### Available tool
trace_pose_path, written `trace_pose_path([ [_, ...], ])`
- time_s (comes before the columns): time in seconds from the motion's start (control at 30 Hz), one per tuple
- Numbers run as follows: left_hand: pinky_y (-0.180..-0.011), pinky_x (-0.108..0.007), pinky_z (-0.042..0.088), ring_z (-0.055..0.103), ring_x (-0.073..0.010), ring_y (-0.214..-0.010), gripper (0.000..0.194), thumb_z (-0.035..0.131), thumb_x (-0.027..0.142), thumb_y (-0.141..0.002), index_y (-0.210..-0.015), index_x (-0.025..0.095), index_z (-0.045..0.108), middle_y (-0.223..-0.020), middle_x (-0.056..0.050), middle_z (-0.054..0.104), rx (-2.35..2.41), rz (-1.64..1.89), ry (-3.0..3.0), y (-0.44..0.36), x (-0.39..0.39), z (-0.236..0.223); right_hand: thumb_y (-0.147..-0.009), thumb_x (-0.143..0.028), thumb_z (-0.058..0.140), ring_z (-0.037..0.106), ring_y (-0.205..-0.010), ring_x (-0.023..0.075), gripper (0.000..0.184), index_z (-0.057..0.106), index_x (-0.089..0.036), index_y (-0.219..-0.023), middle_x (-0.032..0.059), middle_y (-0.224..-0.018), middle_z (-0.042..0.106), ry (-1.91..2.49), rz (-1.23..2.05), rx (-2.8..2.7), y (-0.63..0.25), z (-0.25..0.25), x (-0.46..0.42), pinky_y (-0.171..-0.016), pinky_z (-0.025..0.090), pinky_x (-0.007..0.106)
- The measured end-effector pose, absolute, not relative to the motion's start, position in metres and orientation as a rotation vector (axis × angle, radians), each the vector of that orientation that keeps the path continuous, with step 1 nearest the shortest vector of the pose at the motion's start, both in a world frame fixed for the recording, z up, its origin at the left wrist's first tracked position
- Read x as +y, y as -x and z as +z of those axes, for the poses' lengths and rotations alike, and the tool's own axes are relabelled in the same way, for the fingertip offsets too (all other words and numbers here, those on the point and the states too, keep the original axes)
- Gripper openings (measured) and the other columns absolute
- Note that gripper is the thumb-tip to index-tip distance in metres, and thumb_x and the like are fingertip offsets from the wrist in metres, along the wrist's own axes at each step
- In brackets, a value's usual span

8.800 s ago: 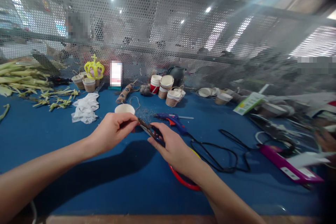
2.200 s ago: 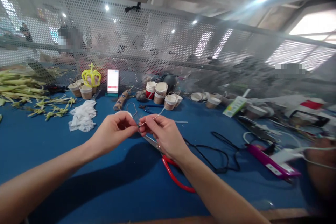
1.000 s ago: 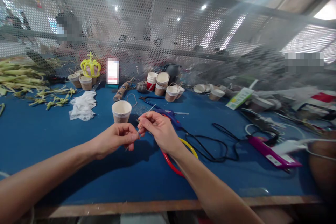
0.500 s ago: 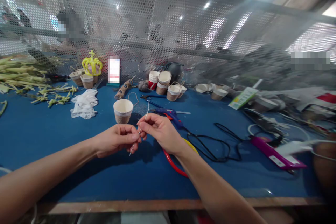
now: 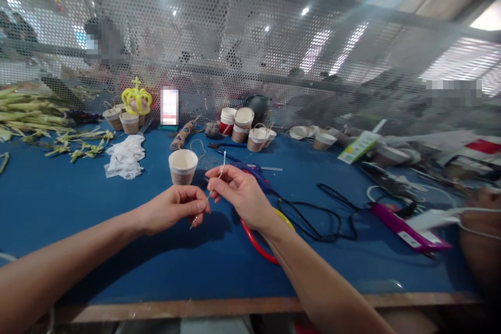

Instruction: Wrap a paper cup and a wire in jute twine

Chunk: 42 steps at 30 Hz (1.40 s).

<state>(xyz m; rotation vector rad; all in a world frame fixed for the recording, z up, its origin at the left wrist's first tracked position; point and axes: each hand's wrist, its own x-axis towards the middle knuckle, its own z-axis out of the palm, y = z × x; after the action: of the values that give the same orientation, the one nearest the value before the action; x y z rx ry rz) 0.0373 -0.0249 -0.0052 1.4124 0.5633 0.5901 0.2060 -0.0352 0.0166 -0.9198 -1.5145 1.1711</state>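
A thin, pale twisted strand (image 5: 209, 195) runs slantwise between my hands; I cannot tell if it is wire or cord. My left hand (image 5: 176, 210) pinches its lower part, with a short end poking out below the fingers. Higher up, my right hand (image 5: 240, 193) grips the same strand between thumb and fingers, and the upper tip sticks up past them. Just behind my left hand stands a cup (image 5: 183, 168) with a white inside and a brown wrapped outside. Past my right hand lies a blue glue gun (image 5: 260, 177), partly hidden by it.
Red and yellow handles (image 5: 254, 240) lie under my right forearm. A black cable (image 5: 329, 209) loops toward a purple power strip (image 5: 409, 227). Behind are a twine bundle (image 5: 182, 134), several wrapped cups (image 5: 257, 139), crumpled white cloth (image 5: 125, 156), a yellow crown (image 5: 136, 99) and dried stalks (image 5: 31, 109).
My right hand has shifted slightly up and away from my left, so more of the strand shows between them. Both hands keep hold of it. The view has moved a little.
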Motion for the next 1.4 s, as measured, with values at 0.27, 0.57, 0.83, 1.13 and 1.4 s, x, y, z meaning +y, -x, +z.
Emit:
trace_pose_path([
  [0.27, -0.052, -0.02, 0.032, 0.047, -0.0065, -0.05, 0.025, 0.057, 0.036, -0.076, -0.073, 0.011, 0.055, -0.056, 0.001, 0.055, 0.508, 0.537, -1.346, -0.038, -0.026, -0.011, -0.073, -0.028, 0.061, 0.055, -0.051, 0.0076, 0.015, 0.051, -0.016, -0.07, -0.0023, -0.06, 0.059, 0.893, 1.2, -1.488, -0.21, 0.019, -0.032, -0.049, 0.045, 0.02],
  [0.57, -0.052, -0.019, 0.034, 0.046, -0.006, -0.049, 0.026, 0.06, 0.036, -0.073, -0.07, 0.011, 0.054, -0.055, 0.002, 0.055, 0.534, 0.565, -1.295, -0.041, -0.027, -0.011, -0.073, -0.03, 0.059, 0.051, -0.046, 0.0063, 0.018, 0.048, -0.017, -0.067, -0.0041, -0.055, 0.055, 1.002, 1.011, -1.436, -0.203, 0.016, -0.034, -0.045, 0.043, 0.02],
  [0.83, -0.048, -0.019, 0.031, 0.049, -0.0065, -0.045, 0.029, 0.057, 0.04, -0.074, -0.074, 0.012, 0.056, -0.051, 0.001, 0.056, 0.502, 0.586, -1.167, -0.045, -0.026, -0.013, -0.072, -0.031, 0.061, 0.054, -0.049, 0.0072, 0.018, 0.049, -0.017, -0.069, -0.0032, -0.058, 0.059, 0.913, 1.193, -1.458, -0.203, 0.014, -0.034, -0.05, 0.045, 0.021],
  [1.13, -0.047, -0.018, 0.032, 0.045, -0.0054, -0.043, 0.033, 0.059, 0.045, -0.07, -0.068, 0.012, 0.054, -0.048, 0.004, 0.053, 0.623, 0.614, -1.335, -0.045, -0.031, -0.008, -0.076, -0.032, 0.057, 0.054, -0.049, 0.0071, 0.017, 0.056, -0.016, -0.072, -0.0015, -0.06, 0.06, 0.852, 1.241, -1.394, -0.204, 0.012, -0.032, -0.049, 0.044, 0.021],
  [1.4, -0.046, -0.019, 0.033, 0.043, -0.006, -0.043, 0.036, 0.057, 0.049, -0.069, -0.066, 0.013, 0.051, -0.048, 0.004, 0.051, 0.698, 0.635, -1.398, -0.047, -0.032, -0.006, -0.074, -0.033, 0.058, 0.055, -0.049, 0.0081, 0.019, 0.059, -0.015, -0.072, -0.0003, -0.06, 0.061, 0.94, 1.187, -1.387, -0.202, 0.015, -0.033, -0.05, 0.045, 0.022],
])
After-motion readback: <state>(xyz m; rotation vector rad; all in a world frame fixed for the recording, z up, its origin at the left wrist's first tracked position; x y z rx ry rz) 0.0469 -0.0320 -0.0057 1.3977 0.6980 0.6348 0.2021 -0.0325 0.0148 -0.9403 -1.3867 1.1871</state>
